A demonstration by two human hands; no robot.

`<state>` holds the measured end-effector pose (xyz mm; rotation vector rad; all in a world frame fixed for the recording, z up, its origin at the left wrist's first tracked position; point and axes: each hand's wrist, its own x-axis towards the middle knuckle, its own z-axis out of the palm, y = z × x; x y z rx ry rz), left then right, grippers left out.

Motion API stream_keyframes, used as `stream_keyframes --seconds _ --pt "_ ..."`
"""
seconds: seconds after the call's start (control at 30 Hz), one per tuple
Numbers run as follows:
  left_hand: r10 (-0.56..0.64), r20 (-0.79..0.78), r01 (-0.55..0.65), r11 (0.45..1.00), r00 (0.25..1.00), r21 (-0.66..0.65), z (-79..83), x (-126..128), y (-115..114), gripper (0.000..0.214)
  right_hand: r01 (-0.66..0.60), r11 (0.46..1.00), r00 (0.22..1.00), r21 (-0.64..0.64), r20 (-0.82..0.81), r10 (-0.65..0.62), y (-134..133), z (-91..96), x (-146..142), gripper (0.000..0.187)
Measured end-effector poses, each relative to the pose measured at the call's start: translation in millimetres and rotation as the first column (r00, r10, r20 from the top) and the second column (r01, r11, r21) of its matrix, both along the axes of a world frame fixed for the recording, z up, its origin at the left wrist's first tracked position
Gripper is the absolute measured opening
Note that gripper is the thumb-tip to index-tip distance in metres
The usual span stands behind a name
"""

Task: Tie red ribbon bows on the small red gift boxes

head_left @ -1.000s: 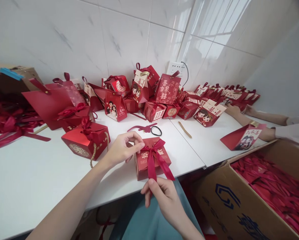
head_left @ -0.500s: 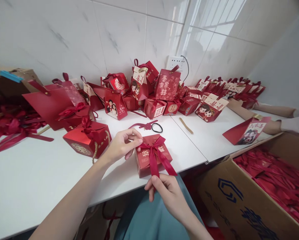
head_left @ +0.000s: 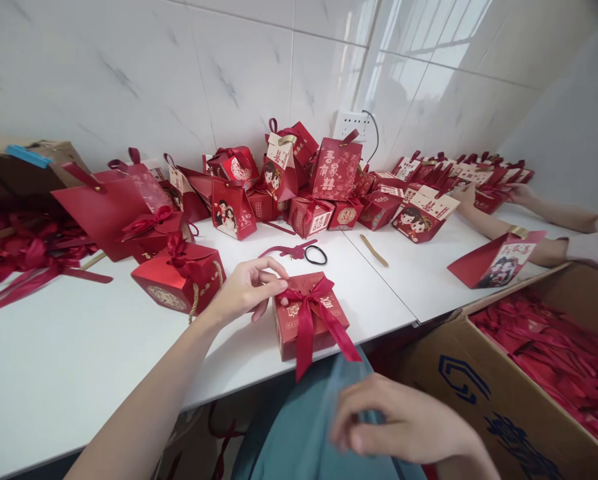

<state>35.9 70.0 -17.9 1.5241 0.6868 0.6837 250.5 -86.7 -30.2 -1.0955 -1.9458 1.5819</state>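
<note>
A small red gift box (head_left: 323,327) with gold lettering sits at the near edge of the white table (head_left: 69,360). A dark red ribbon bow (head_left: 313,301) is tied over it, and its two tails hang past the table edge. My left hand (head_left: 249,288) pinches the bow's left loop at the box's top left corner. My right hand (head_left: 403,423) is low over my lap, below and right of the box, fingers loose and holding nothing.
Several red gift boxes and bags (head_left: 299,183) are piled along the tiled wall. A red box with rope handle (head_left: 179,279) stands left of my hand. A black hair tie (head_left: 315,255), an open cardboard carton of red ribbons (head_left: 523,393), and another person's arms (head_left: 509,227) are at right.
My right hand has let go of the ribbon tail and dropped down to the right, away from the box. My left hand stays on the bow.
</note>
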Motion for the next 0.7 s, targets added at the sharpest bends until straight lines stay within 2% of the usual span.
stream_keyframes --seconds 0.03,0.07,0.1,0.17,0.2,0.27,0.3,0.33,0.37,0.43,0.47,0.57,0.7 --pt "-0.010 -0.006 0.010 1.000 1.000 -0.010 0.9 -0.6 0.5 0.026 -0.056 0.998 0.998 -0.033 0.007 0.057 0.4 6.2 12.6 0.042" --pt "-0.026 -0.015 0.026 0.999 1.000 -0.025 1.9 -1.1 0.8 0.027 -0.051 0.997 0.999 -0.061 0.005 0.051 2.4 10.8 23.8 0.046" --pt "-0.048 -0.026 0.046 0.998 0.999 -0.045 3.0 -1.6 1.0 0.029 0.010 0.997 1.000 -0.073 0.002 -0.010 6.2 13.6 32.4 0.050" --pt "-0.082 -0.043 0.078 0.993 0.996 -0.086 5.1 -2.2 0.4 0.031 0.234 0.972 0.972 -0.021 0.018 -0.234 18.6 13.8 40.3 0.053" --pt "-0.084 -0.047 0.079 0.992 0.995 -0.096 6.0 -2.4 -0.2 0.031 0.363 0.931 0.931 0.045 0.033 -0.365 26.7 11.8 39.8 0.053" --pt "-0.064 -0.049 0.060 0.994 0.997 -0.089 7.4 -2.6 -2.0 0.029 0.562 0.796 0.812 0.227 0.035 -0.583 43.9 5.2 32.9 0.048" --pt "-0.051 -0.050 0.047 0.996 0.997 -0.079 8.0 -2.6 -2.7 0.029 0.599 0.737 0.776 0.313 0.003 -0.631 51.9 1.4 28.1 0.045" --pt "-0.043 -0.050 0.040 0.997 0.998 -0.069 8.5 -2.5 -3.2 0.029 0.591 0.712 0.779 0.379 -0.038 -0.626 59.0 -2.5 23.4 0.050" --pt "-0.042 -0.051 0.039 0.997 0.998 -0.066 9.1 -2.5 -3.3 0.029 0.548 0.720 0.815 0.425 -0.077 -0.575 64.8 -6.3 19.2 0.066" --pt "-0.060 -0.060 0.056 0.996 0.996 -0.076 10.4 -2.6 -2.4 0.030 0.405 0.786 0.909 0.467 -0.114 -0.402 72.7 -13.0 13.0 0.106" --pt "-0.070 -0.068 0.064 0.995 0.995 -0.082 11.1 -2.9 -1.6 0.031 0.341 0.818 0.938 0.463 -0.114 -0.326 74.9 -15.8 10.9 0.116" --pt "-0.061 -0.096 0.056 0.997 0.993 -0.062 13.9 -5.4 0.8 0.031 0.292 0.866 0.956 0.406 -0.139 -0.257 77.4 -22.0 6.6 0.113" --pt "0.060 -0.098 -0.063 0.998 0.993 -0.030 17.4 -9.5 -1.3 0.029 0.323 0.874 0.945 0.364 -0.176 -0.276 76.2 -25.1 3.2 0.108"
